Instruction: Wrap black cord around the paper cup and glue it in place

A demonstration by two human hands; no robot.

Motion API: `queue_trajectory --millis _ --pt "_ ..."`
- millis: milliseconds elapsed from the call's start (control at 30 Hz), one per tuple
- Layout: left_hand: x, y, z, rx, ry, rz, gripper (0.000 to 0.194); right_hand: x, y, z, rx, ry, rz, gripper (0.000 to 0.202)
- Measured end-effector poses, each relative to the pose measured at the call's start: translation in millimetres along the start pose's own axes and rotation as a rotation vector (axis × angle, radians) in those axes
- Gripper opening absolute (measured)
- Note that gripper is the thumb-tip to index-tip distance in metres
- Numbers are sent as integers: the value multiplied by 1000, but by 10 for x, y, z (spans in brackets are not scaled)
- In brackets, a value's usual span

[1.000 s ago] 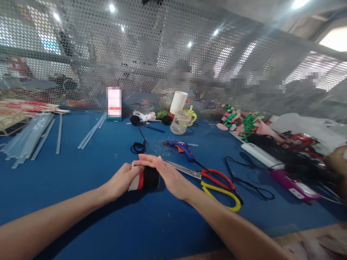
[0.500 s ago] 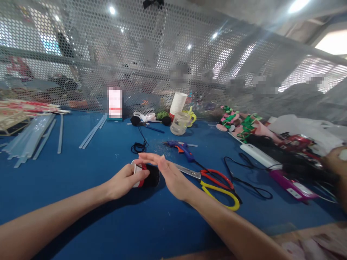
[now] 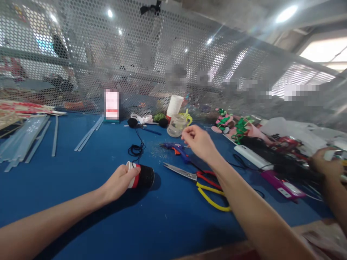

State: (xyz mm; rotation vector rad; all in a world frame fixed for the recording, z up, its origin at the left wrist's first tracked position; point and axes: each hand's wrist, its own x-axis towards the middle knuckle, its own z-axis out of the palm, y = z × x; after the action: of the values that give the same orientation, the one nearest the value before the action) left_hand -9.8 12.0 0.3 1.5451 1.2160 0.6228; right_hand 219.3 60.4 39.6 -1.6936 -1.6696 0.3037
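My left hand point(image 3: 120, 182) is wrapped around a paper cup point(image 3: 146, 177) lying on its side; black yarn covers its base end, and a red and white band shows by my thumb. From the cup's rim, a strand of black yarn point(image 3: 136, 148) runs back over the blue table. My right hand point(image 3: 199, 142) is raised above the hot glue gun point(image 3: 177, 148), close to a clear plastic jar point(image 3: 175, 126). Its thumb and fingers are drawn together in a pinch; anything between them is too small to make out. Scissors point(image 3: 187, 173) with red and yellow handles lie below my right forearm.
Translucent glue sticks point(image 3: 29, 139) lie at the left. A lit phone point(image 3: 112, 104) stands before the mesh partition. Yarn balls point(image 3: 132, 122) and stacked white cups point(image 3: 175, 105) sit at the back. At right are a power strip point(image 3: 283, 186), cables and another person's hand point(image 3: 326, 162).
My right hand has left the cup and moved up and right, its straight fingers now curled into a pinch. The left hand still holds the cup. The view has shifted slightly.
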Motion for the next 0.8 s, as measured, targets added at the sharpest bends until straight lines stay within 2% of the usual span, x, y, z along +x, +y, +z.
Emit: queue_trajectory --millis 33,133,233,300,433,533,600,667,800 --pt "1 -7 -8 30 13 19 37 53 100 33 -54 -54 43 5" --pt "0 -27 -32 131 57 85 35 117 340 215 -101 -178 121 9" --pt "-5 -37 -45 192 55 116 34 123 442 360 -92 -217 170 22" --pt "-6 -40 -49 198 45 122 33 123 443 372 -64 -204 196 25" --pt "6 -52 -55 192 43 126 33 45 309 226 86 -171 191 33" --pt "14 -67 -58 203 50 106 35 -124 115 88 254 -203 123 29" --pt "12 -73 -56 218 48 97 35 -266 -10 35 433 -337 96 13" --pt "7 -76 -52 233 47 124 34 -403 -97 23 527 -485 122 15" --pt "6 -72 -53 262 53 168 32 -604 -147 59 534 -551 61 16"
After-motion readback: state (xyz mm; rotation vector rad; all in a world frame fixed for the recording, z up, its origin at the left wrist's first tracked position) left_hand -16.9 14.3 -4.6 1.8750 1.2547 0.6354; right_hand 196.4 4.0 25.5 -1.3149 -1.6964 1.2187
